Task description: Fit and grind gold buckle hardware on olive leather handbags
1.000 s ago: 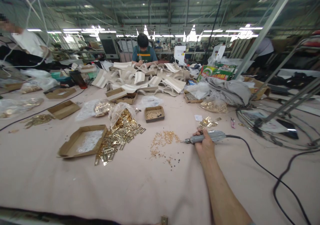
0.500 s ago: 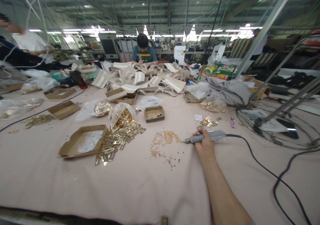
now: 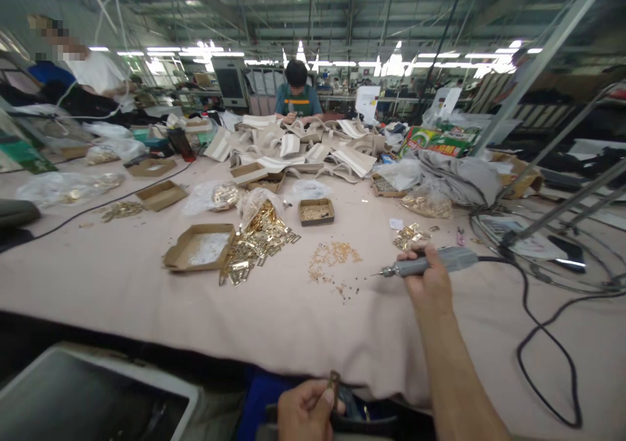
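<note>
My right hand [image 3: 433, 288] is wrapped round a grey electric screwdriver [image 3: 457, 258] above the table, its thin bit pointing left. Down at the table's front edge, my left hand [image 3: 304, 410] pinches a small brass-coloured metal plate [image 3: 334, 382] between thumb and fingers; what lies under it is partly hidden. Tiny gold screws [image 3: 337, 253] are scattered left of the bit, with several small black pieces [image 3: 349, 291] close by. Farther left, flat gold metal plates [image 3: 261, 242] spill from a plastic bag [image 3: 254, 207].
Beside the plates stands a cardboard tray [image 3: 171, 258] holding clear plastic bits. A small box [image 3: 316, 220] sits behind the screws. Beige strap pieces [image 3: 298, 147] are heaped at the back, before a seated person [image 3: 297, 98]. The screwdriver's black cord [image 3: 525, 336] loops on the right.
My view has tipped down and shifted left. My left hand has come into view with the metal plate. The screwdriver, still in my right hand, has drawn away from the screws.
</note>
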Available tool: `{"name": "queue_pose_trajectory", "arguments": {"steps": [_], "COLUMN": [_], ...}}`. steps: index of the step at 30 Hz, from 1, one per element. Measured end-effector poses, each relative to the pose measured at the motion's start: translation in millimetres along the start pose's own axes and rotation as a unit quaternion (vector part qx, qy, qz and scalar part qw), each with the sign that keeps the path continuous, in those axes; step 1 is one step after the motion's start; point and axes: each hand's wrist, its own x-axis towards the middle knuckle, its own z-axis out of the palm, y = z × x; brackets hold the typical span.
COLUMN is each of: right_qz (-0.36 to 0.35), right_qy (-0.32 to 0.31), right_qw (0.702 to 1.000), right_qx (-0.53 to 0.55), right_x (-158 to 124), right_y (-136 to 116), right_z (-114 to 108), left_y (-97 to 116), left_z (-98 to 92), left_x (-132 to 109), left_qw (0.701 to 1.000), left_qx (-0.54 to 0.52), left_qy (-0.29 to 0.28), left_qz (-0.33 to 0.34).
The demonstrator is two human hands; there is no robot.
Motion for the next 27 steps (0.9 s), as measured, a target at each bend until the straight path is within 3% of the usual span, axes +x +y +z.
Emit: {"name": "queue_pose_trajectory", "arguments": {"steps": [5, 8, 11, 17, 27], "right_qz": [-0.005, -0.016, -0.033, -0.056, -0.071], "right_qy": [-0.059, -0.061, -0.068, -0.087, -0.092], "right_qw": [0.996, 0.990, 0.984, 0.979, 0.973], "right_qx": [-0.073, -0.126, -0.161, -0.176, -0.199], "right_x": [-101.6, -157.1, -193.0, -219.7, -231.2], "right_y": [-16.9, -9.3, 4.5, 23.4, 31.2], "right_z": [20.9, 26.4, 25.1, 20.5, 22.3], "left_y": [1.0, -0.6, -4.1, -6.4, -7.3], "left_z": [-2.0, -4.0, -6.2, -10.5, -12.3], "left_x": [-15.1, -23.2, -28.2, -33.6, -35.8], "left_qw": [1.000, 1.000, 0.999, 0.999, 0.998], "left_qx": [0.015, 0.015, 0.027, 0.035, 0.049], "left_qy": [-0.007, -0.004, 0.006, 0.013, 0.009], "left_qz": [-0.013, 0.009, 0.030, 0.032, 0.044]}}
